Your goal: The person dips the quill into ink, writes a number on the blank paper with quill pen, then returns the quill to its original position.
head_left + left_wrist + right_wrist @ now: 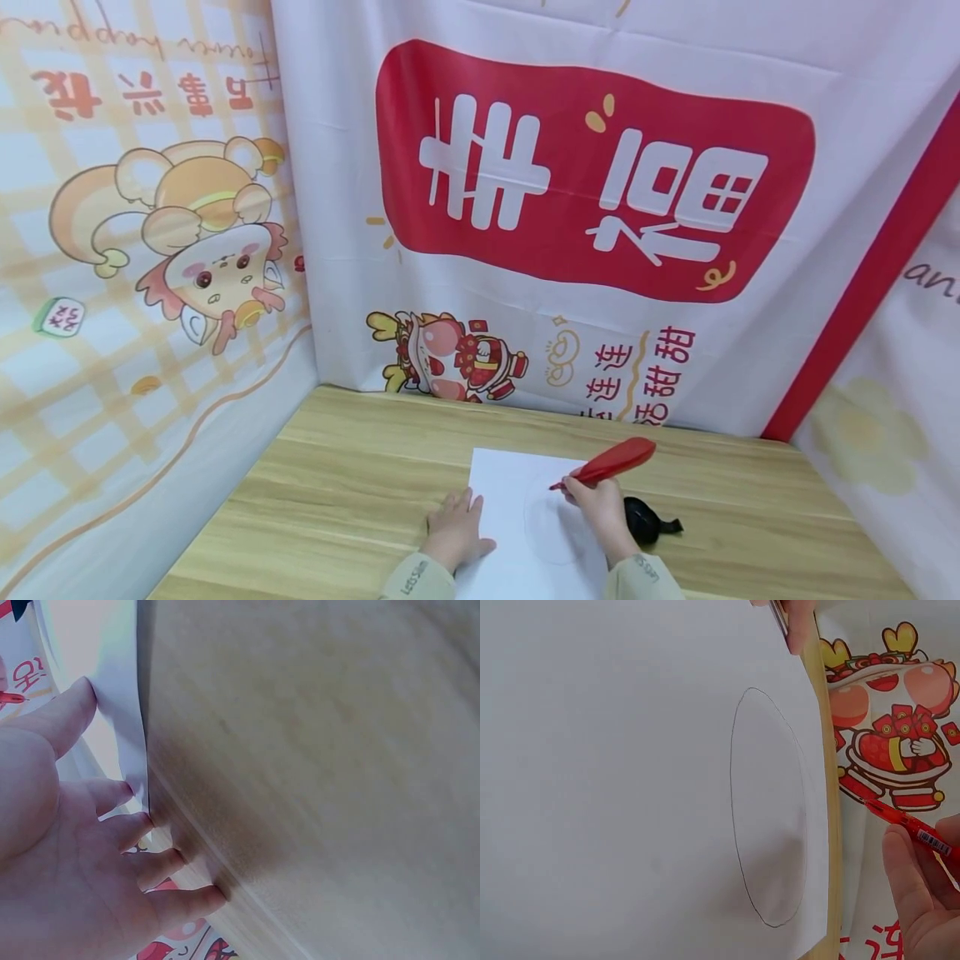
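Note:
My right hand [603, 512] pinches a red pen [618, 462] whose top is broad and feather-shaped. The pen's tip points left over a white sheet of paper [501, 500]; in the right wrist view the tip looks raised off the sheet. A thin, long oval outline [732, 787] is drawn on the paper. My left hand [456, 527] lies spread at the sheet's left edge, thumb [75, 712] on the paper and the outer fingertips on the wood beside it.
A rounded black object [641, 520] with a short tail lies just right of my right hand; its kind is unclear. The wooden table [337, 475] meets a printed cloth [345, 250] at the back, and more printed cloth [150, 400] hangs on the left.

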A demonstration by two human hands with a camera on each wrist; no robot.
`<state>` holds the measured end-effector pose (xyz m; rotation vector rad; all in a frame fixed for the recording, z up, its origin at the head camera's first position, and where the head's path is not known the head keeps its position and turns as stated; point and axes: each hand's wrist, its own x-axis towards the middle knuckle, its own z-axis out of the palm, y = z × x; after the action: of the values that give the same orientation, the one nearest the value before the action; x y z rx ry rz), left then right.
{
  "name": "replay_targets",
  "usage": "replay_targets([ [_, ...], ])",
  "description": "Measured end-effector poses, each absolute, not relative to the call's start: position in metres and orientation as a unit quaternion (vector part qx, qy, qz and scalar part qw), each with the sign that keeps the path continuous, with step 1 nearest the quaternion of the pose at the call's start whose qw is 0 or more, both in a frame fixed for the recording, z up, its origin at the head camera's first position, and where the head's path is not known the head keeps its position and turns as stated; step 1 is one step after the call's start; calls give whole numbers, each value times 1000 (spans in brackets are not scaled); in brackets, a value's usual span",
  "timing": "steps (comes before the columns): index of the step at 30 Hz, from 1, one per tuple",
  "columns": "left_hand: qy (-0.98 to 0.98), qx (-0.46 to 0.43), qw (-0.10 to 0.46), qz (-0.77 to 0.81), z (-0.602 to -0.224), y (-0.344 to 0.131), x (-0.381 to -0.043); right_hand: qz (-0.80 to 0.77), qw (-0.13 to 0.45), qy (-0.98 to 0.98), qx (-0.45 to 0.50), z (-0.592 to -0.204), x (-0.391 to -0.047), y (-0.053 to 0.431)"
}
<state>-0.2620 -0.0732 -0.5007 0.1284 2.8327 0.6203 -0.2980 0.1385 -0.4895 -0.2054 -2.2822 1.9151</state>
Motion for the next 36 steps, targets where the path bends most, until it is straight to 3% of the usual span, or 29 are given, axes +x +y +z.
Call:
replay_targets([
  [25, 968, 58, 125, 209, -503, -75, -264, 665, 120, -733, -69, -486, -298, 189],
  [36, 968, 60, 122, 212, -504, -75, -264, 692, 154, -701, -78, -536, -330, 228],
])
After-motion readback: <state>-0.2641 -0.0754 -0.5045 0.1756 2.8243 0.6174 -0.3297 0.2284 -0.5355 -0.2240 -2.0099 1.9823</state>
